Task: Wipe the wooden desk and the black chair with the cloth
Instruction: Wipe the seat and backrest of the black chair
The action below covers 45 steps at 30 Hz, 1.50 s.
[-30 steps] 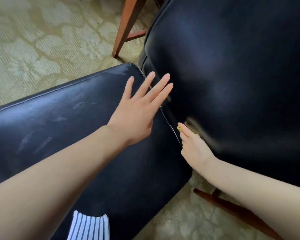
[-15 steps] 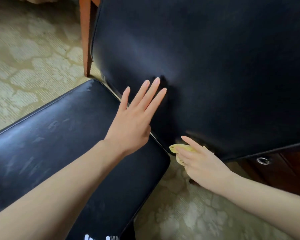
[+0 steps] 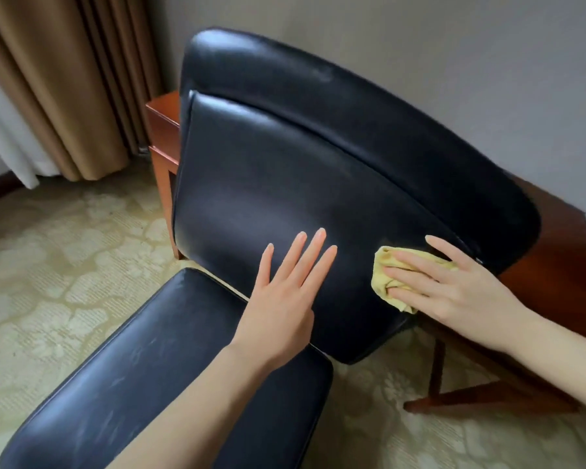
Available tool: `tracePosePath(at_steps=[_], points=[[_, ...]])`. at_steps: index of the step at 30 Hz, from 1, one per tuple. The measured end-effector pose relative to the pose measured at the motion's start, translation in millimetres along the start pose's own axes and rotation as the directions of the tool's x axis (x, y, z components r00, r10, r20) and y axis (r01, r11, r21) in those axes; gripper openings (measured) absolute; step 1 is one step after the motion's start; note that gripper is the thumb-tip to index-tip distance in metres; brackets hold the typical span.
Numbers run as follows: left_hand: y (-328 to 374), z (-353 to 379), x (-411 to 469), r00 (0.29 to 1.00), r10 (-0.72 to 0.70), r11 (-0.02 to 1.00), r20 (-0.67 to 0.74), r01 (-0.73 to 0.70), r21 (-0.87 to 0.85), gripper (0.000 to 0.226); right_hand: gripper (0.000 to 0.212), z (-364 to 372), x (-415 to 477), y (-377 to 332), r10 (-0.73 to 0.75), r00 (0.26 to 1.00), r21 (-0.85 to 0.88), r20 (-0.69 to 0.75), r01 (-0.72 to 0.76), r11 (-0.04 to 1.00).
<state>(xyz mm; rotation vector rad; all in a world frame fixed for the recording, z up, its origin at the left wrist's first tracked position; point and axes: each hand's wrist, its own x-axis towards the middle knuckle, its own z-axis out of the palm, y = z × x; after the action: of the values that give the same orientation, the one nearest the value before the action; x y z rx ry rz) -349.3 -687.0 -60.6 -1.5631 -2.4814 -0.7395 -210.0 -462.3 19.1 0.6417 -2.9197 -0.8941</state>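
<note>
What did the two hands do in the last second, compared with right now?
The right hand carried the yellow cloth up from the bottom edge of the chair's backrest onto its face, where straight fingers now press it flat. A second ago the cloth barely showed under that hand. The left hand stayed open, fingers straight, by the lower backrest above the seat.

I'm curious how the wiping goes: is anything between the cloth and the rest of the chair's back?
Only the left hand: it lies spread on the backrest just left of the cloth, which the right hand presses against the backrest's lower right. Upward, the backrest looks bare.
</note>
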Motion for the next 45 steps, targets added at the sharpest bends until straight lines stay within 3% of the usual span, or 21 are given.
tracePosePath(at_steps=[5,10,13,16,18,21,26,31,36,45], points=[[27,-42,36,0.999,0.043,0.999,-0.027,-0.042,0.035,0.087,0.032,-38,-3,38,0.225,0.954,0.050,-0.199,-0.219,0.974],[50,-68,80,1.000,0.001,0.999,-0.016,0.000,0.033,0.085,0.033,-60,-6,74,0.462,0.801,0.235,-0.380,-0.400,0.886],[75,-68,110,0.997,-0.079,0.994,0.005,0.078,0.070,0.084,0.041,-58,-5,88,0.723,0.613,0.551,-0.319,-0.501,0.668],[107,-59,138,0.976,-0.209,0.977,0.070,0.204,0.067,0.082,0.039,-48,-4,96,0.873,0.479,0.828,-0.087,-0.453,0.331],[121,-55,152,0.951,-0.293,0.955,0.098,0.285,0.088,0.083,0.035,-43,-4,96,0.918,0.396,0.905,0.024,-0.398,0.148],[134,-51,162,0.934,-0.349,0.928,0.082,0.332,0.167,0.087,0.032,-42,-7,96,0.944,0.319,0.937,0.085,-0.347,0.033],[151,-56,166,0.915,-0.376,0.915,0.146,0.343,0.211,0.096,0.031,-46,-13,92,0.901,0.413,0.897,0.135,-0.437,0.066],[151,-74,166,0.902,-0.343,0.926,0.263,0.277,0.258,0.098,0.035,-67,-13,94,0.859,0.440,0.772,0.261,-0.630,0.088],[152,-87,160,0.892,-0.267,0.944,0.364,0.164,0.287,0.100,0.037,-89,-16,81,0.863,0.397,0.619,0.313,-0.774,0.132],[158,-90,137,0.893,-0.039,0.979,0.448,-0.055,0.194,0.102,0.040,-119,-37,35,0.899,0.267,0.457,0.347,-0.885,0.087]])
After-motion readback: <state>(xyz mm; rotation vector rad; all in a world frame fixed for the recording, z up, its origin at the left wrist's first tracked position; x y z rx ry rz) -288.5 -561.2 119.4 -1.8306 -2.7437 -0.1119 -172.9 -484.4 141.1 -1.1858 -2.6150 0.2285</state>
